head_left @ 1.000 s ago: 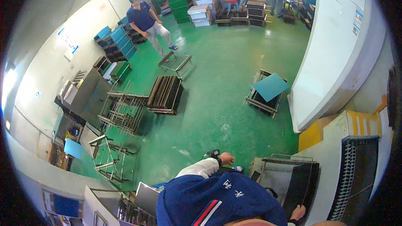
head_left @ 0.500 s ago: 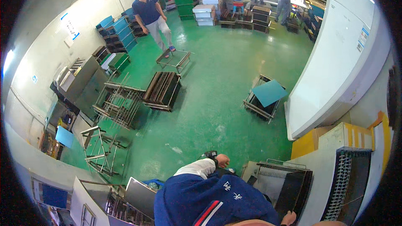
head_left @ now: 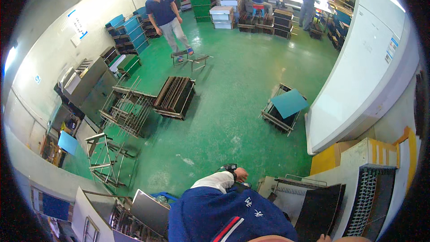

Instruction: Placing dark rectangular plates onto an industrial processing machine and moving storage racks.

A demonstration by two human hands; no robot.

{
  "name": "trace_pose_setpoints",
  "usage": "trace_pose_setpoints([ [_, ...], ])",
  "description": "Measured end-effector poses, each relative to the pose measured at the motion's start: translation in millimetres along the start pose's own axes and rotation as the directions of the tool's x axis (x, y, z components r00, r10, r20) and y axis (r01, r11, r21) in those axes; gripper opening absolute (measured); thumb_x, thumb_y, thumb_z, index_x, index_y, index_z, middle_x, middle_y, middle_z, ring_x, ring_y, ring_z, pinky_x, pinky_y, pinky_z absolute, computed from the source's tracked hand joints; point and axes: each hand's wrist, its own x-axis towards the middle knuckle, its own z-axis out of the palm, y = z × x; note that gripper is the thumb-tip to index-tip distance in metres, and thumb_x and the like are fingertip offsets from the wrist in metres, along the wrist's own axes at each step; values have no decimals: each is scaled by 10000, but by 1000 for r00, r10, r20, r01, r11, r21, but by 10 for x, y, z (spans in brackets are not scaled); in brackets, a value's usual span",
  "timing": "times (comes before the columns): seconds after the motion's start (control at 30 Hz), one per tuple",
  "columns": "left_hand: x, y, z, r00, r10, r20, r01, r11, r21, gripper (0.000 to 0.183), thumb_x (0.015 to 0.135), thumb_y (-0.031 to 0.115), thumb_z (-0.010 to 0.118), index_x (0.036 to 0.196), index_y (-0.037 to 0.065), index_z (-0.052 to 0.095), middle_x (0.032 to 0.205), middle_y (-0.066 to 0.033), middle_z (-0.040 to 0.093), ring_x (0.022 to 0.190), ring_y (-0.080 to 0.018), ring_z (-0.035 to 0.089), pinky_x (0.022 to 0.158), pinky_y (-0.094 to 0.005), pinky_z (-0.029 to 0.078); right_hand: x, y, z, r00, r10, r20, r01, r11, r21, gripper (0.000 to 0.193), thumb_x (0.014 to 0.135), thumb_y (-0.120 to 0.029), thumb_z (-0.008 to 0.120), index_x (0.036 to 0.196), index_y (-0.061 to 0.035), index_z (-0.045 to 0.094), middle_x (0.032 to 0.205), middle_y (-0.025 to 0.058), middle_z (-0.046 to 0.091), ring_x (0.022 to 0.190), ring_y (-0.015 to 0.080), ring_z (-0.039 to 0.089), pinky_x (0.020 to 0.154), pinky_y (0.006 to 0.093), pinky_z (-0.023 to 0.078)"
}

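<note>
My left hand (head_left: 241,174) is low in front of me, beyond my blue shirt, its fingers curled. A dark device sits on that wrist, and whatever the fingers hold is hidden. To the right, my right hand (head_left: 323,238) shows only in part at the lower edge. Its fingers close on the near edge of a flat black panel (head_left: 319,208). The panel stands tilted at the side of a pale rack with a row of metal wire teeth (head_left: 290,191).
A slotted rack (head_left: 362,199) and a yellow-edged box stand at right. A blue sheet (head_left: 290,103) lies on a low frame ahead. Black panels (head_left: 175,96) stand in a rack left of centre, near metal frames (head_left: 127,107). Another person (head_left: 163,15) stands by a low frame (head_left: 193,61).
My right hand and the black panel have shifted right, showing more of the panel's face. My left hand has moved slightly. The other person's low frame has changed its tilt by their feet.
</note>
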Motion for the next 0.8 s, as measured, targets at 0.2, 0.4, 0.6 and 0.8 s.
trace_pose_setpoints([
  [0.2,-242,799,561,930,-276,-241,253,960,-123,112,873,176,578,870,67,551,739,-68,549,573,-205,544,452,-363,431,-219,106,-480,936,269,-225,-241,960,145,459,866,-436,602,982,-3,700,1021,241,652,977,391,605,859,482,454],
  [0.4,-42,867,514,973,-133,-187,165,971,172,161,871,173,587,935,28,614,731,-84,621,529,-205,586,418,-342,460,-166,573,-248,908,163,-386,-57,961,271,500,904,-442,583,958,48,666,800,195,637,767,332,596,738,440,473],
  [0.6,-231,1526,1096,951,-119,-286,170,972,159,240,899,242,597,1025,39,615,895,-92,673,655,-184,640,514,-331,513,-247,219,-68,931,191,-312,-12,868,496,496,911,-438,582,945,51,661,751,174,610,719,309,575,709,423,469],
  [0.8,-133,1820,1564,966,-202,162,203,979,11,482,863,451,675,1132,60,590,1064,-103,630,840,-218,626,675,-352,527,-270,-133,199,969,181,-167,1,675,738,493,917,-433,580,932,54,656,701,153,583,671,285,554,679,405,466],
])
